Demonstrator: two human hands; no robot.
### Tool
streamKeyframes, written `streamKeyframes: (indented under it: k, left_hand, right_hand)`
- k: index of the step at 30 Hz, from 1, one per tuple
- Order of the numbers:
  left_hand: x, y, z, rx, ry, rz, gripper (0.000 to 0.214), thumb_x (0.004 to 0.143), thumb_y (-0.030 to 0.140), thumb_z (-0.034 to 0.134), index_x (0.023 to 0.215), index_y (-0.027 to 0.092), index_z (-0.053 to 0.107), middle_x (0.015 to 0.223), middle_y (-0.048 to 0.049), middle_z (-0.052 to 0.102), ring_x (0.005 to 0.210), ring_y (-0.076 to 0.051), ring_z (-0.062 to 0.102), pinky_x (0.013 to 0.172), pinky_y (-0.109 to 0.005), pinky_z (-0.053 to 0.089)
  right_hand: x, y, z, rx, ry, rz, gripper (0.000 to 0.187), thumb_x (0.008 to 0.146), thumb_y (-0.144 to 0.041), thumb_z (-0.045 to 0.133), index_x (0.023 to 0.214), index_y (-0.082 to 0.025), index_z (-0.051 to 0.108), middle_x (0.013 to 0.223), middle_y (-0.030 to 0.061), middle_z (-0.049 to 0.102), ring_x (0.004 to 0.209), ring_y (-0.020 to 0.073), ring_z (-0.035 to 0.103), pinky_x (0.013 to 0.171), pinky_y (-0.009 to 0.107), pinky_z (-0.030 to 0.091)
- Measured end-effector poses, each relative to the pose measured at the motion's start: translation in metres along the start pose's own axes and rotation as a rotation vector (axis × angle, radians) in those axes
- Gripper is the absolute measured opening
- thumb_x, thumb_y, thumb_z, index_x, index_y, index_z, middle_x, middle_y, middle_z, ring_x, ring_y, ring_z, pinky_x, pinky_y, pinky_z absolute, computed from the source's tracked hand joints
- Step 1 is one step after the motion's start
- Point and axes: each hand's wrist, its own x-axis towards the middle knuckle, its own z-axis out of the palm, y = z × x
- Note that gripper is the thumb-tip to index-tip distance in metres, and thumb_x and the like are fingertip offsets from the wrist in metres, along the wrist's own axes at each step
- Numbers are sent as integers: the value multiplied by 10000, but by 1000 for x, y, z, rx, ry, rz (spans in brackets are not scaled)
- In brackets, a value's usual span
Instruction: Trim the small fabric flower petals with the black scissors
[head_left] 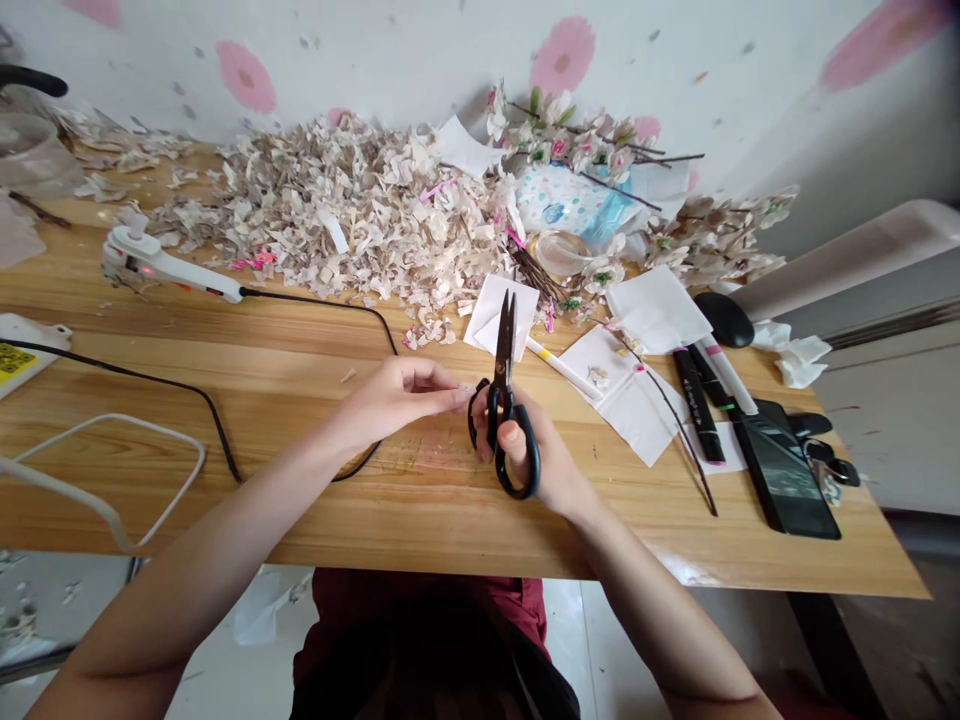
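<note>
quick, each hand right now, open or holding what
Left hand: pinched closed; anything held is too small to tell.
Right hand: closed around black-handled scissors.

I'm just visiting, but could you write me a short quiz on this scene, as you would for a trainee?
1. Which of the person's hands holds the scissors?
2. True or false: the phone lies at the left end of the table.
3. What colour is the cord joined to the white tool? A) pink B) black C) white

Key:
1. The right hand.
2. False: the phone lies toward the right end of the table.
3. B, a black cord.
</note>
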Motion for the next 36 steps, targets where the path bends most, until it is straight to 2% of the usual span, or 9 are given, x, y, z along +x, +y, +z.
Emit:
streamKeyframes:
  k: [3, 8, 12, 21, 27, 36]
  left_hand:
    - [-3, 1, 5, -135, 116, 37, 226, 648, 369, 811, 677, 175, 699, 706, -12, 714, 702, -142, 628, 719, -259, 469]
    - [-5, -1, 7, -268, 213, 50, 224, 643, 373, 809, 691, 183, 702, 718, -16, 713, 725, -152, 632, 701, -256, 471]
    - [-4, -5, 9, -323, 210, 83, 215, 664, 374, 794, 681, 187, 691, 702, 0, 703, 711, -135, 620, 702, -245, 462]
    - [-3, -8, 13, -379, 199, 84, 198, 667, 330, 806, 668, 187, 669, 651, 36, 664, 638, -98, 569, 680, -228, 438]
    - [-3, -7, 11, -371, 173, 75, 202, 674, 332, 789, 649, 181, 659, 632, 35, 643, 628, -103, 556, 670, -236, 424]
    - [-1, -3, 5, -370, 104, 101, 205, 673, 272, 757, 586, 168, 603, 563, 59, 538, 575, -84, 453, 599, -214, 364]
  right_hand:
    - [-5, 3, 2, -201, -61, -49, 666, 826, -810, 275, 958, -183, 454, 863, 50, 499, 730, 181, 504, 667, 337, 456]
    - [-8, -3, 9, -336, -92, -8, 710, 795, -839, 265, 979, -175, 439, 898, 87, 528, 802, 225, 514, 673, 348, 450]
    - [-9, -5, 14, -378, -86, -20, 727, 791, -843, 265, 1020, -176, 437, 881, 77, 521, 770, 219, 505, 672, 349, 447]
    - [-8, 1, 17, -336, -59, -20, 694, 780, -854, 268, 884, -188, 434, 794, 48, 485, 697, 195, 463, 606, 312, 408]
    - [-7, 3, 20, -278, -47, -31, 666, 785, -846, 288, 842, -199, 434, 737, 33, 477, 666, 189, 451, 576, 297, 393]
    - [-11, 1, 21, -282, -55, -30, 664, 787, -842, 288, 807, -197, 444, 704, 20, 488, 652, 180, 459, 595, 292, 375]
